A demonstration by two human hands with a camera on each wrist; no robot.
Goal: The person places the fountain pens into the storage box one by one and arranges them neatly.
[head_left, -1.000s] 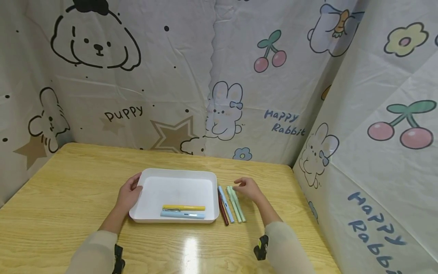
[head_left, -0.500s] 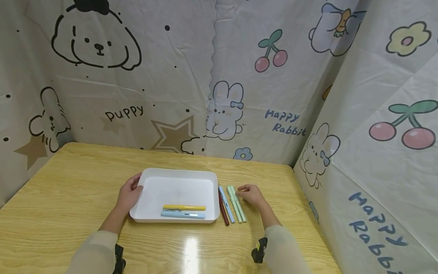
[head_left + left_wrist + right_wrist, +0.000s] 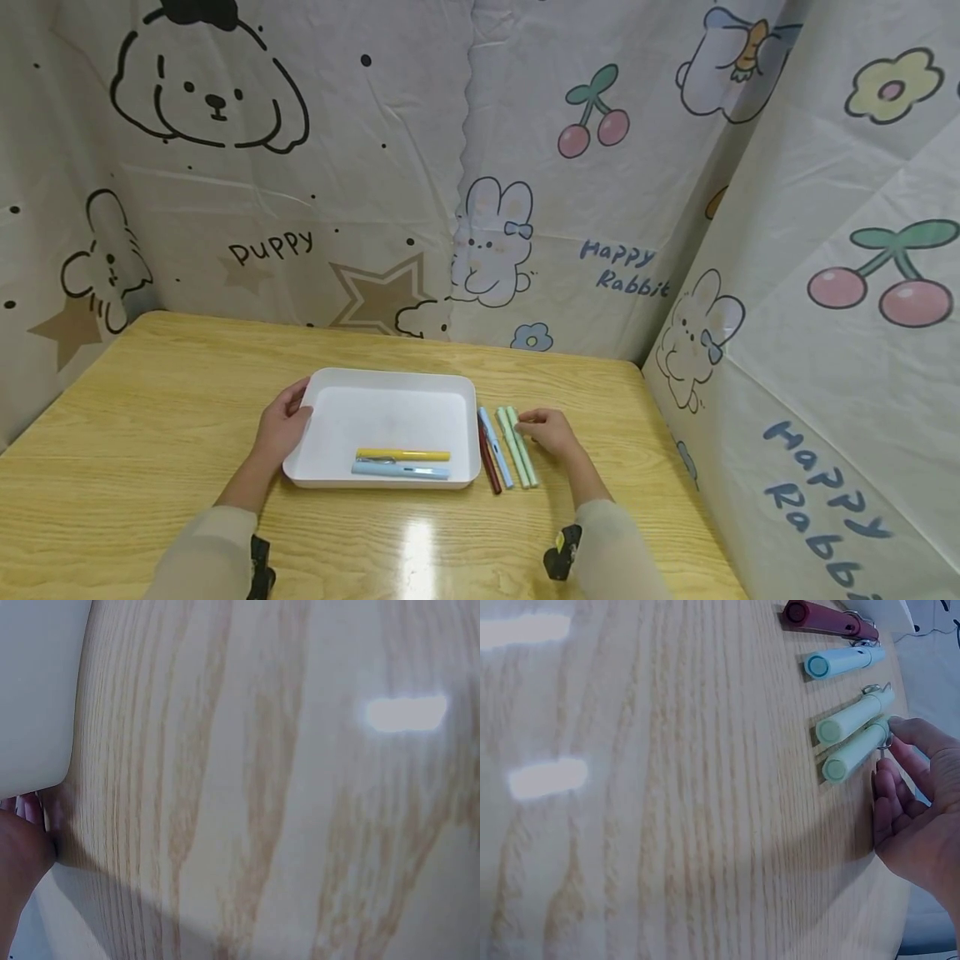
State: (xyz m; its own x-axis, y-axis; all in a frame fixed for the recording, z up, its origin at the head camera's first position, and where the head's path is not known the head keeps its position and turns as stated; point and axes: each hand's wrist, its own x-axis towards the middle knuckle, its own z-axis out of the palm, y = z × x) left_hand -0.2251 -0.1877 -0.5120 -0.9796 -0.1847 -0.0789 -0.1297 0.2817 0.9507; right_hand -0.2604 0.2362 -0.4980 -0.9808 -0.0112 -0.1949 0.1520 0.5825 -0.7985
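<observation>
In the head view, a shallow white tray (image 3: 386,412) holds a yellow pen (image 3: 402,455) and a light blue pen (image 3: 401,471). My left hand (image 3: 283,425) grips the tray's left side, thumb at the rim; the left wrist view shows its fingers partly hidden behind the tray wall. Right of the tray lie a dark red pen (image 3: 490,458), another light blue pen (image 3: 497,450) and two pale green pens. My right hand (image 3: 922,795) pinches the right green pen (image 3: 857,751) near its clip, its other fingers curled. The left green pen (image 3: 855,718) lies beside it.
Everything rests on a wood-grain table (image 3: 187,400). A printed cloth (image 3: 375,183) hangs behind the table and along its sides. Black wrist cameras are strapped to both forearms, such as the right camera (image 3: 562,552).
My right hand has come down from above the tops of the green pens to the right one's side. A small gap has opened between the green pens' upper ends. The left hand stays put.
</observation>
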